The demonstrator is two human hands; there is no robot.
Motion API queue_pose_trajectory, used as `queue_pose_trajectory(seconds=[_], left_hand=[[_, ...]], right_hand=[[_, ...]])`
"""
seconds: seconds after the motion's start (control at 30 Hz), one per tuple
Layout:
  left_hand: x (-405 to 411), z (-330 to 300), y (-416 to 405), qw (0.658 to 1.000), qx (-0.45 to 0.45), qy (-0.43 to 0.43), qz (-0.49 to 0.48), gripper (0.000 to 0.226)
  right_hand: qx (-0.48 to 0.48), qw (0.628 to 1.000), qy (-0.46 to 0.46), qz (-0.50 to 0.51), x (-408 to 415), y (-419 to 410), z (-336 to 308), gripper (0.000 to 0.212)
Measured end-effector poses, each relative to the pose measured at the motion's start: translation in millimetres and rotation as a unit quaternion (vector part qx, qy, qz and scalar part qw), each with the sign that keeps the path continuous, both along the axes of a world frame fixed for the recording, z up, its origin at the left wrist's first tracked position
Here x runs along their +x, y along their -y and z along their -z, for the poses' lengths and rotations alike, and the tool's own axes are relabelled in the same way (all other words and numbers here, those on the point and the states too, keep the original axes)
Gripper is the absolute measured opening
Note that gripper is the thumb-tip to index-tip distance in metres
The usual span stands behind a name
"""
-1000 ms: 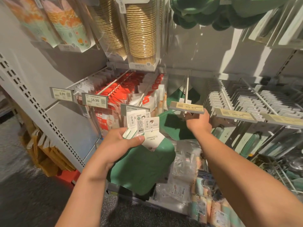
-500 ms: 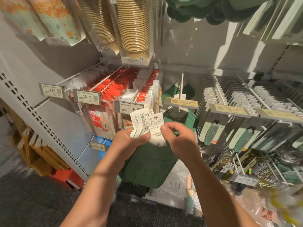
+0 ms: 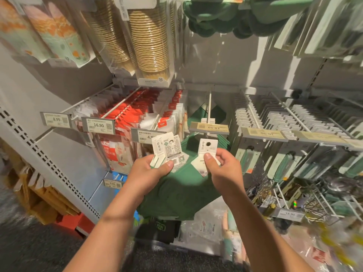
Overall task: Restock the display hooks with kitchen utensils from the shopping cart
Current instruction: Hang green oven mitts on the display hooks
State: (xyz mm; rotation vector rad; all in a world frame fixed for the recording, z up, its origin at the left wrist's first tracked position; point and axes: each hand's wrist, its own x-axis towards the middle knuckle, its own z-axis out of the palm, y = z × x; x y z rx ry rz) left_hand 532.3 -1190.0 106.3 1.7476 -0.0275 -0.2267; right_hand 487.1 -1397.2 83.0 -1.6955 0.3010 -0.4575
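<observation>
- We count one display hook (image 3: 209, 104), a thin white rod, nearly empty, above our right hand (image 3: 222, 167).
- Our left hand (image 3: 151, 172) grips about three flat green mats (image 3: 176, 195) by their white card tags.
- Our right hand pinches one mat tag (image 3: 207, 149), pulled clear of the bunch since half a second ago.

Warm, hard light from above — sharp slanted shadows on the back wall, upper right; wide-angle bending at the edges, motion blur lower right.
</observation>
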Motion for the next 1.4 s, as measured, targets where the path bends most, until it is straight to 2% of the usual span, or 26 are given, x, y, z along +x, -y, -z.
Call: queue_pose_trajectory(seconds=[0.27,0.47,0.57,0.83,1.1,1.33,1.4], left_hand=[[15.0,-16.0,-18.8,1.000,-0.004,0.011,-0.021,0.009],[26.7,-36.4,-35.3,0.999,0.041,0.027,0.010,0.011],[28.9,-43.0,-43.7,0.999,0.041,0.031,0.010,0.011],[23.7,-43.5,-47.9,0.999,0.031,0.021,0.023,0.012],[23.0,-26.9,-36.9,1.000,0.003,0.001,0.023,0.017],[19.7,-23.0,-27.8,1.000,-0.020,0.003,0.024,0.017],[18.7,-21.4,-27.4,0.999,-0.028,0.003,0.022,0.017]], right_hand=[[-0.184,0.982,-0.021,0.037,15.8,24.9,-12.6,0.016],[-0.268,0.959,-0.085,0.045,33.7,29.2,-10.8,0.037],[-0.264,0.957,-0.100,0.062,39.8,27.5,-8.7,0.037],[-0.224,0.957,-0.167,0.075,67.6,28.5,-8.4,0.015],[-0.179,0.961,-0.193,0.088,86.0,33.8,-7.6,0.029],[-0.185,0.954,-0.213,0.104,92.3,34.6,-15.9,0.018],[-0.169,0.957,-0.208,0.112,90.6,34.0,-12.3,0.022]])
